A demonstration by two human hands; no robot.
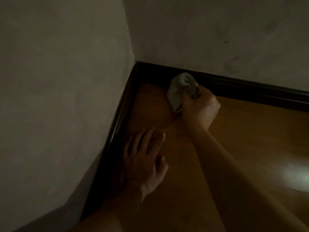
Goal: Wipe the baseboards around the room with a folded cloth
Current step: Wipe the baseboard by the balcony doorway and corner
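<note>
Cloth [178, 88], pale and folded into a thick wad, is pressed against the far baseboard [242, 87] just right of the corner [136, 65], its lower edge down near the floor [250, 139]; the right hand [200, 106] grips it from the near side, fingers curled tight around the wad, so the part inside the fist is hidden and only the rounded top and a flap at the left show; whether the cloth actually touches the floor I cannot tell in this gloom. The left hand [143, 158] lies flat on the floor close beside the left baseboard [119, 131], fingers straight and a little spread, holding nothing; the fingertips toward the corner blur into the dark boards. The right forearm [234, 173] and left forearm [120, 208] come in from the near edge and are cut off there. Both baseboards are nearly black and glossy; their profile is hard to read, save a thin highlight along the left one; the near end of the left baseboard vanishes behind the left forearm; the far baseboard runs out of view at the right. The left wall [58, 81] and far wall [209, 30] are pale plaster; faint smudges mark the far wall; a soft patch of glare [297, 180] lies on the floor at the right edge.
</note>
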